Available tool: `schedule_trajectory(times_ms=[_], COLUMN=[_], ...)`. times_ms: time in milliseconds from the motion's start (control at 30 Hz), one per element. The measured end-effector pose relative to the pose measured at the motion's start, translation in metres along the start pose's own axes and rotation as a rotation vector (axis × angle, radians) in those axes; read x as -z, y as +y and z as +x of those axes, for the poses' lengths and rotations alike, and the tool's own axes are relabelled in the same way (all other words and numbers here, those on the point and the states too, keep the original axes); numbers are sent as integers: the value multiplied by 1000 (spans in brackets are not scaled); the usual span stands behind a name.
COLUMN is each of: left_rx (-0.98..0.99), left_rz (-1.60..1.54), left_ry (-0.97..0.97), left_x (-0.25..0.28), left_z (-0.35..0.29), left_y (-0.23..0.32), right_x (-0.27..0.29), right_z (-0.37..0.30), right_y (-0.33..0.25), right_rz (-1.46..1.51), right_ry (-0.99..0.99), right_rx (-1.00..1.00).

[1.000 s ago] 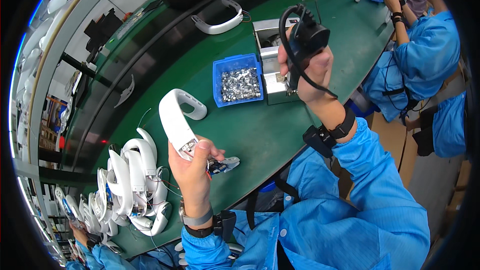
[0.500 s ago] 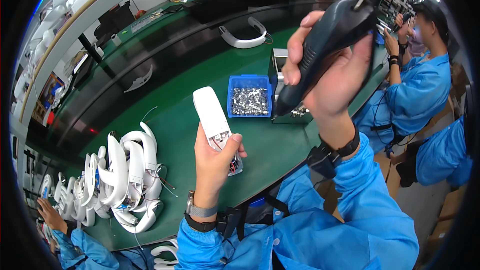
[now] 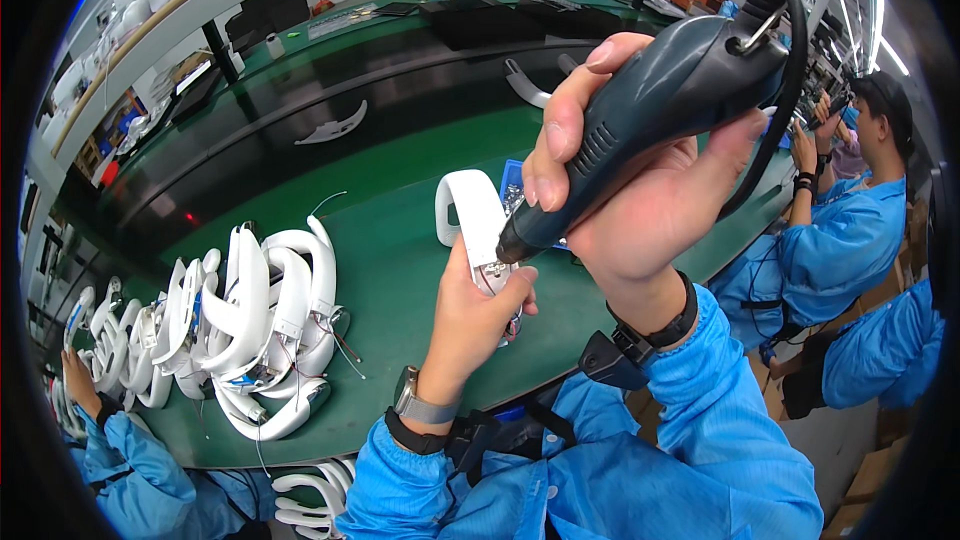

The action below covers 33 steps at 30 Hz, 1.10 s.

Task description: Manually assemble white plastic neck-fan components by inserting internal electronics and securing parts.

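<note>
My left hand (image 3: 478, 305) grips a curved white plastic housing (image 3: 470, 202) by its near end, where an opened section shows thin wires. In my right hand (image 3: 650, 185) is a dark electric screwdriver (image 3: 640, 105), with a cable and metal hanging loop at its upper end. Its tip points down and left, at the open section of the housing just above my left thumb; whether it touches a screw there cannot be made out. Behind the screwdriver, a blue bin (image 3: 513, 178) of small metal parts is mostly hidden.
A pile of white curved housings (image 3: 260, 320) with loose wires lies on the green table (image 3: 400, 155) to the left. Beyond runs a dark conveyor belt (image 3: 400, 100) carrying a white piece (image 3: 335, 125). Co-workers in blue sit at right, far side and lower left.
The screwdriver has come down and left onto the housing's open section. My left hand has tilted the housing, so its curved loop shows. The view has shifted, and the bin is now mostly covered.
</note>
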State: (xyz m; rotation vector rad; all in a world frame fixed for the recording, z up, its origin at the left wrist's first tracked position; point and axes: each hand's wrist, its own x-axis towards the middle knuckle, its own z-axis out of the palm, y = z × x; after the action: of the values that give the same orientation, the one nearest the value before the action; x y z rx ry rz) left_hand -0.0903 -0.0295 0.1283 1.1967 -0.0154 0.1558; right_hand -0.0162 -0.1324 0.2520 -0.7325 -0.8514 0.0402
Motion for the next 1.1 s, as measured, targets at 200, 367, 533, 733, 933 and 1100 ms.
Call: schedule_trajectory(times_ms=[200,367,533,733,933,1100], left_rx=[-7,8,-5,-12,-23,-34], left_rz=[-6,12,14,12,30,56], left_ry=[8,-4,8,2,14,3], left_x=[3,4,6,8,5,11], left_z=[-2,-1,-2,-1,-3,-5], left_y=[3,1,0,-6,-2,-8], right_x=[-1,-1,-4,-11,-26,-33], right_z=[0,0,-3,-1,5,3], right_y=[6,7,13,22,19,22], right_rz=[-28,-37,-46,-76,-182,-273], right_ry=[6,4,-17,-93,-127,-172], right_rx=[-19,-23,-20,-9,-158,-242])
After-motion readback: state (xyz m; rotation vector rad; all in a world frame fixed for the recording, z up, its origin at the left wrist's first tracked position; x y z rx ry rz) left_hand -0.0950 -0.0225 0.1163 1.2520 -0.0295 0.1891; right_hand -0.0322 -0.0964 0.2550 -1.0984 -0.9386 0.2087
